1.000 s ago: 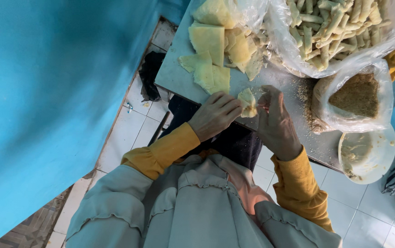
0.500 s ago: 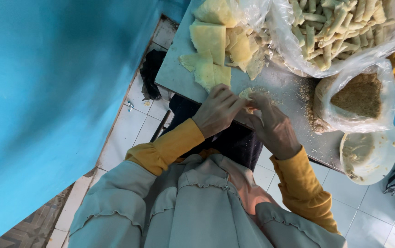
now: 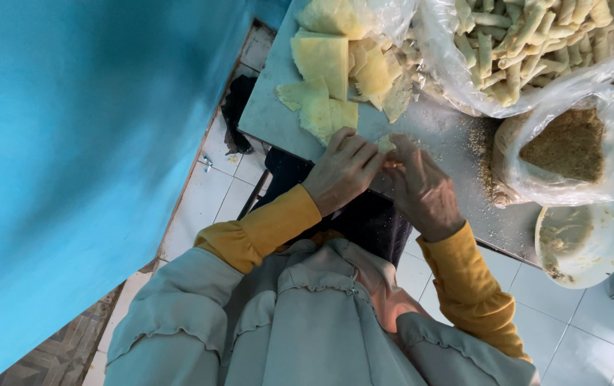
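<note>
**Pale dough wrapper getting rolled at the table edge**

Head view, the only one: both hands have dropped from where they were a second ago. Back then the wrapper was lifted up between them, now it's down on the metal table (image 3: 457,136) and mostly hidden. The left hand (image 3: 342,170) lies curled over it, fingers pressed together on top. The right hand (image 3: 421,189) pinches the end of the little dough piece (image 3: 387,144), which pokes out between the two sets of fingertips. To me that reads as folding being over and rolling underway.

Counting stuff:
- one loose stack of flat yellow wrappers (image 3: 325,68) at 12 o'clock from the hands, can't count the sheets
- one clear bag of finished rolls (image 3: 528,36) at 1 o'clock, way too many to count
- one bag of brown crumbs (image 3: 567,143) at 3 o'clock
- one white bowl (image 3: 584,239) with batter residue at 4 o'clock, hanging over the table edge

Yellow sleeves, tiled floor below.
</note>
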